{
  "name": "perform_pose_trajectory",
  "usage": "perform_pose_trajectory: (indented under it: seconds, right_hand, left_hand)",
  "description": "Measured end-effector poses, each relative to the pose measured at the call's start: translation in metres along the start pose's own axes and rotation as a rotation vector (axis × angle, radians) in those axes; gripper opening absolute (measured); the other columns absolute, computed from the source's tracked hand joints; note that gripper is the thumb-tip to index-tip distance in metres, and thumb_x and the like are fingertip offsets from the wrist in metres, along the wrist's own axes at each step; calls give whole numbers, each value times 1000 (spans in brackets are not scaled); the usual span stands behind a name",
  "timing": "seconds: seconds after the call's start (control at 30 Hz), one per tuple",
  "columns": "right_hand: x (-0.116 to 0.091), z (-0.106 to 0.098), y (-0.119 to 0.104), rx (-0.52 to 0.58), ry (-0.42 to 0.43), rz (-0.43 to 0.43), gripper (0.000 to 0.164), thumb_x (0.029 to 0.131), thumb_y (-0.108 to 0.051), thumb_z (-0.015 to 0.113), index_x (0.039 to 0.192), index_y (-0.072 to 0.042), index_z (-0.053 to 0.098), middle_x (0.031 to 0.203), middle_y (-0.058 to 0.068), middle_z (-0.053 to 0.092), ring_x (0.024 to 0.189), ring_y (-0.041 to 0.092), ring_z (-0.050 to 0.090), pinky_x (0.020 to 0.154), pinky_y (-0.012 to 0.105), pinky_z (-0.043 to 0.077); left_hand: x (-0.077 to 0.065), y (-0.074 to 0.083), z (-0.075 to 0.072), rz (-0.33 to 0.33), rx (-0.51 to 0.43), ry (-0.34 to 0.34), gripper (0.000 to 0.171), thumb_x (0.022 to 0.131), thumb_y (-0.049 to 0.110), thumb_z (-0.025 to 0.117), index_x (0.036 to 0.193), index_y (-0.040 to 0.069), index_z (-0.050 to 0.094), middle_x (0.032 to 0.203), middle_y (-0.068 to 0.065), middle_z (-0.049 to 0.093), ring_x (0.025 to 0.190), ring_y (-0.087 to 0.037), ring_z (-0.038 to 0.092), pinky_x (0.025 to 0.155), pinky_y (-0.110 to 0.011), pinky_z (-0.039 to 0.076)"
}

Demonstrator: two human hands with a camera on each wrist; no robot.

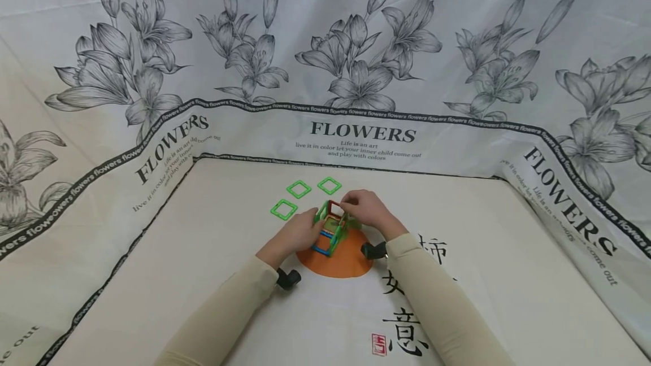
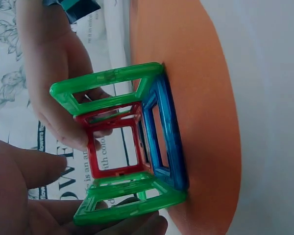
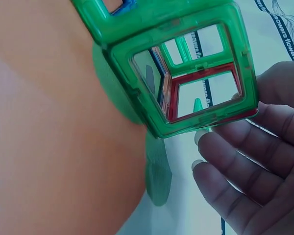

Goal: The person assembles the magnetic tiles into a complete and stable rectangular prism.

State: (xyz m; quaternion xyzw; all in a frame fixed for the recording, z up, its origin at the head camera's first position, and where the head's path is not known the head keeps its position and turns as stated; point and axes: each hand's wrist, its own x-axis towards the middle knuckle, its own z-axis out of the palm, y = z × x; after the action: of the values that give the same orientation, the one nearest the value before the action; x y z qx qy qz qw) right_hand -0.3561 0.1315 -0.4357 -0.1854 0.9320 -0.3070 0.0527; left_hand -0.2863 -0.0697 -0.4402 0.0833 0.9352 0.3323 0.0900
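Note:
A boxlike build of square magnetic tiles (image 1: 331, 227) stands on the orange printed shape (image 1: 330, 267), with blue tiles (image 2: 166, 132) along its bottom, green tiles as side walls and a red tile (image 2: 90, 154) upright at the far end. My left hand (image 1: 300, 233) is at the left wall; its fingers (image 2: 137, 226) lie along the outer face of a green tile (image 2: 130, 211), while the thumb stands apart above. At the far right corner my right hand (image 1: 368, 208) pinches the red tile's upper edge between thumb and finger, beside the right green wall (image 3: 186, 125).
Three loose green square tiles (image 1: 283, 209) (image 1: 299, 189) (image 1: 329, 186) lie beyond the build, to its left and behind. The white cloth (image 1: 229, 213) carries black characters (image 1: 407, 332) at the right. A flower-printed curtain (image 1: 366, 146) encloses the back and sides.

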Motion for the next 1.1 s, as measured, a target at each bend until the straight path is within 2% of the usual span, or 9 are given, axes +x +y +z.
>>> perform_pose_trajectory:
  seconds: [0.13, 0.23, 0.33, 0.47, 0.73, 0.93, 1.1]
  right_hand:
    - [-6, -3, 1, -9, 5, 6, 25, 94, -30, 59, 102, -11, 72, 99, 4, 71, 82, 17, 62, 76, 34, 54]
    - [-10, -6, 2, 2, 1, 17, 26, 94, -29, 58, 106, -10, 71, 96, 5, 70, 78, 17, 61, 69, 32, 52]
    - [-13, -7, 4, 26, -2, 37, 26, 93, -27, 57, 112, -13, 68, 92, 5, 69, 74, 18, 59, 62, 31, 49]
    - [-16, -6, 6, 56, -2, 53, 28, 92, -23, 55, 118, -18, 63, 91, 5, 68, 72, 18, 58, 59, 30, 48]
    - [-23, -6, 4, 103, -14, 70, 35, 90, -18, 52, 125, -18, 58, 91, 7, 67, 69, 20, 57, 56, 30, 47]
    - [-29, -6, 7, 128, -13, 86, 34, 93, -19, 52, 126, -19, 57, 90, 7, 67, 67, 21, 59, 56, 30, 49]
    - [-33, -6, 8, 151, -9, 94, 36, 94, -19, 53, 130, -18, 55, 88, 8, 67, 65, 21, 59, 57, 31, 50]
  left_hand:
    - [0, 0, 0, -21, -9, 8, 65, 100, 46, 45, 152, 10, 30, 137, -16, 55, 110, -25, 58, 98, -47, 48]
    - [-1, 0, 1, -17, -6, 5, 76, 94, 57, 51, 153, 16, 28, 143, -14, 50, 120, -27, 55, 102, -49, 46]
    - [-2, -1, 2, 13, -1, 1, 86, 87, 60, 61, 153, 17, 27, 146, -13, 46, 124, -29, 52, 103, -50, 45]
    - [-3, 0, 3, 46, 19, -11, 92, 81, 54, 71, 153, 17, 28, 146, -13, 46, 122, -28, 51, 101, -50, 46]
    - [-6, 0, 3, 46, 81, -48, 98, 75, 37, 83, 153, 22, 26, 142, -11, 46, 112, -25, 52, 99, -46, 48]
    - [-6, -2, 2, 100, 163, -50, 99, 75, 29, 84, 154, 24, 24, 150, -11, 38, 122, -27, 48, 102, -46, 47]
    - [-3, -5, 1, 138, 211, -8, 99, 75, 27, 83, 154, 23, 24, 151, -12, 37, 129, -29, 46, 106, -46, 44]
